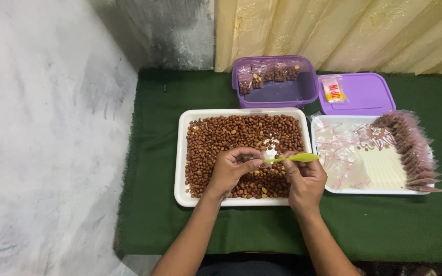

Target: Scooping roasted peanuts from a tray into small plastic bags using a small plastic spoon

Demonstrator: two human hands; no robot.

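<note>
Over one white tray of peanuts point(221, 138), my left hand point(229, 171) pinches a small clear bag point(268, 153); my right hand point(307, 180) grips one green spoon point(295, 158). Two purple containers point(282, 94) sit at twelve o'clock.

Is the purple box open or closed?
Open: the purple box shows small filled packets inside, and its lid lies flat beside it.

A purple box point(277, 94) with small filled packets point(267, 73) stands on the green cloth point(154, 214), its lid point(367, 94) beside it. A second white tray point(333, 190) holds empty bags and a row of packets point(410, 148). A yellow curtain point(344, 30) hangs behind.
</note>
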